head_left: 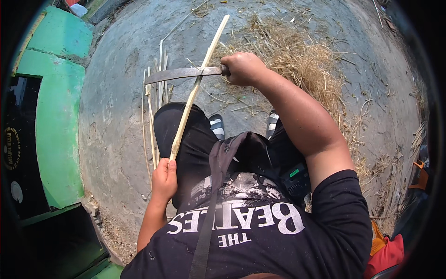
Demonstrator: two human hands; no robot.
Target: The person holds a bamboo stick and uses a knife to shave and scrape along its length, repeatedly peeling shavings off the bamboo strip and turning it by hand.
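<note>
While fingers of the left hand (164,180) pinch one pale strip (189,103), those of the right hand (245,69) wrap one knife (183,73), blade leftward.

A sunlit yard (125,60) beside a building, in use as an outdoor work spot.
Rough grey ground (109,111) runs along a green-painted wall (58,130), with loose grit (114,232) near its foot; hard daylight throws shadows. Dry, straw-coloured shavings (302,63), pale strips (188,107) and a curved knife (186,73) point to hand cutting done here.
</note>
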